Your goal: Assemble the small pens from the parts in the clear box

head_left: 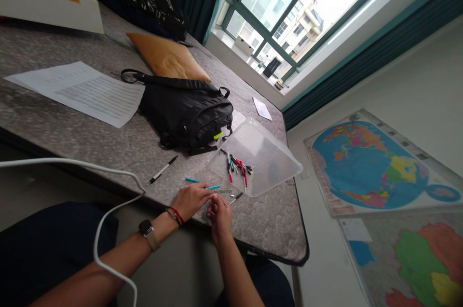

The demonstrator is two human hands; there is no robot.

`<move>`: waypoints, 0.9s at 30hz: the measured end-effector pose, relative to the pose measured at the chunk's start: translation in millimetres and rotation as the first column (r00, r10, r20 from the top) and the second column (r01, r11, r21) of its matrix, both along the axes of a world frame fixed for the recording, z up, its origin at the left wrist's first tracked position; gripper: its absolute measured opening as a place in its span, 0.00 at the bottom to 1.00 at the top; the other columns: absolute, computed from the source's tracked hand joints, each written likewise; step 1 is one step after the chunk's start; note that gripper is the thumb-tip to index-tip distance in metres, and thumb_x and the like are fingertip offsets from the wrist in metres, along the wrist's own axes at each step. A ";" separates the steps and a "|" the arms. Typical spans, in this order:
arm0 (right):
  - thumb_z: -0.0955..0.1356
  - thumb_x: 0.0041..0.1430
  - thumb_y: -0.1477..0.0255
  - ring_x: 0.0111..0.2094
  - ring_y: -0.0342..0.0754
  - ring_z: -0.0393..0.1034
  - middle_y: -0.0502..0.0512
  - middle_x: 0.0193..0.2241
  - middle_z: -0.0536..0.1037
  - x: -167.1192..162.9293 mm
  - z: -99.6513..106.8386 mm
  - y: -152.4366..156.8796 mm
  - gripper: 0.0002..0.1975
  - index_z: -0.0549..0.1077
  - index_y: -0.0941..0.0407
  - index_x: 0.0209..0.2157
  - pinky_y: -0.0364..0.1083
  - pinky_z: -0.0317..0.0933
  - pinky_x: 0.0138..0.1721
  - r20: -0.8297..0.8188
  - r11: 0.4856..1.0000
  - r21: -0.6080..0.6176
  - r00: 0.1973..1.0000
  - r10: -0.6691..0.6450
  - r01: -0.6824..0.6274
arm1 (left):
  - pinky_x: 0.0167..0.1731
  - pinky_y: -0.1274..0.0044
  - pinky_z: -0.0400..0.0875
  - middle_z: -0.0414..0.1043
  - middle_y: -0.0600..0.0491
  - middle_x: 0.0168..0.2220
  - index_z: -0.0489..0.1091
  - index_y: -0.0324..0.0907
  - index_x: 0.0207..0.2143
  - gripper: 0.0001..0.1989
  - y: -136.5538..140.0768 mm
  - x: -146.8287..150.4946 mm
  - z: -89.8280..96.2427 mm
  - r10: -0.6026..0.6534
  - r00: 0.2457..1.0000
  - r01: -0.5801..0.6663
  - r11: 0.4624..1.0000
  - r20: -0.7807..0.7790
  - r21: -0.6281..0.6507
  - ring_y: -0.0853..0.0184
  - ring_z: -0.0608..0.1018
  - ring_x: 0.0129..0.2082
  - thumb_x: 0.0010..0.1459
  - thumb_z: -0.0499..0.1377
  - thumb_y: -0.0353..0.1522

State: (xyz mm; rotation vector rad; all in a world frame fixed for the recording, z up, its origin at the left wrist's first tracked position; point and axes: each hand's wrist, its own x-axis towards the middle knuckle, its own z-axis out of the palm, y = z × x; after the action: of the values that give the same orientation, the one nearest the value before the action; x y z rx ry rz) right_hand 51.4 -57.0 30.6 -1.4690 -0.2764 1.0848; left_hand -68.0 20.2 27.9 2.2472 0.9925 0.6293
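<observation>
My left hand (191, 199) and my right hand (220, 214) meet at the near edge of the mattress-like surface. Both have their fingertips pinched together; whatever lies between them is too small to make out. Just beyond the fingertips is a clear strip with dark lettering (222, 191). A blue pen-like piece (193, 180) lies behind my left hand, and another blue piece (213, 187) shows by its fingers. Right of my right hand is a slim pen with a dark end (237, 197). A white pen with black ends (162, 171) rests farther left.
A translucent plastic bin (277, 164) lies tilted, with several red, black and blue pens (237, 166) in it. Behind are a black backpack (186, 111), a brown envelope (168, 58) and a printed sheet (90, 92). A white cable (104, 215) crosses in front at left.
</observation>
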 end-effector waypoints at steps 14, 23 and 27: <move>0.70 0.51 0.59 0.16 0.40 0.61 0.44 0.19 0.68 -2.5 -13.1 3.9 0.14 0.74 0.57 0.30 0.40 0.55 0.17 0.231 0.999 -0.032 0.973 0.013 -0.005 | 0.34 0.80 0.68 0.77 0.53 0.46 0.78 0.54 0.43 0.13 -0.4 -0.6 4.5 0.008 0.997 -0.011 0.999 -0.073 -0.041 0.68 0.79 0.39 0.66 0.53 0.41; 0.70 0.50 0.59 0.16 0.41 0.65 0.49 0.21 0.72 7.1 -1.8 8.7 0.16 0.78 0.60 0.31 0.39 0.57 0.17 0.356 0.993 -0.085 0.928 0.111 -0.087 | 0.31 0.80 0.67 0.77 0.53 0.45 0.78 0.53 0.43 0.15 0.0 -0.6 4.0 0.032 0.995 -0.035 0.999 -0.098 -0.028 0.67 0.79 0.38 0.67 0.52 0.41; 0.71 0.50 0.57 0.17 0.42 0.66 0.51 0.21 0.74 12.5 -1.0 11.2 0.19 0.79 0.60 0.30 0.39 0.58 0.16 0.384 0.984 -0.106 0.907 0.171 -0.141 | 0.32 0.80 0.67 0.77 0.53 0.45 0.78 0.53 0.43 0.15 -0.1 -0.7 4.5 0.031 0.994 -0.035 0.998 -0.100 -0.043 0.67 0.79 0.38 0.67 0.51 0.40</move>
State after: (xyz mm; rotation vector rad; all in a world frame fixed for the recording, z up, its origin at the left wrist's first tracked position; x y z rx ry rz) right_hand 64.0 -45.8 29.6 -1.7531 -0.6524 0.9255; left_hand -68.7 20.1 32.4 2.2456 1.0837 0.5084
